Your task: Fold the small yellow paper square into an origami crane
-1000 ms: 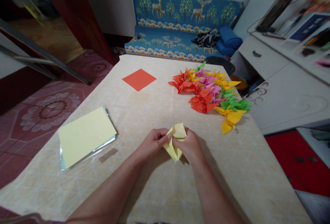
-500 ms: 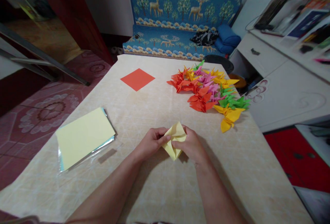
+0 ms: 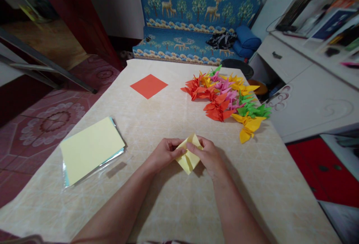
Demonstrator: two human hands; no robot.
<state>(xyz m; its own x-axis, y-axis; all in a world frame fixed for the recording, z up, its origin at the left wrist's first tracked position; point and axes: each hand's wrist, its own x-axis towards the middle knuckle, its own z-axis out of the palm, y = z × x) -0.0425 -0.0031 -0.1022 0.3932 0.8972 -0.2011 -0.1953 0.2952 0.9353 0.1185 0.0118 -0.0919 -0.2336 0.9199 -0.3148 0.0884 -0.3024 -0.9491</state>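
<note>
Beige tabletop [image 3: 168, 206] carries a heap of coloured paper cranes [image 3: 227, 101] far right, a pale sheet stack [image 3: 91, 148] left and an orange square [image 3: 149, 85]. Near the middle, the left hand [image 3: 164, 154] and right hand [image 3: 209, 156] pinch a small, creased yellow paper [image 3: 189, 159], its point hanging down.

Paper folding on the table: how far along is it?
Done: a pile of colourful folded figures lies far right on the table. In hand: left hand and right hand pinch a half-folded yellow piece. Left: a flat orange square and a stack of unfolded sheets, pale yellow on top.
</note>
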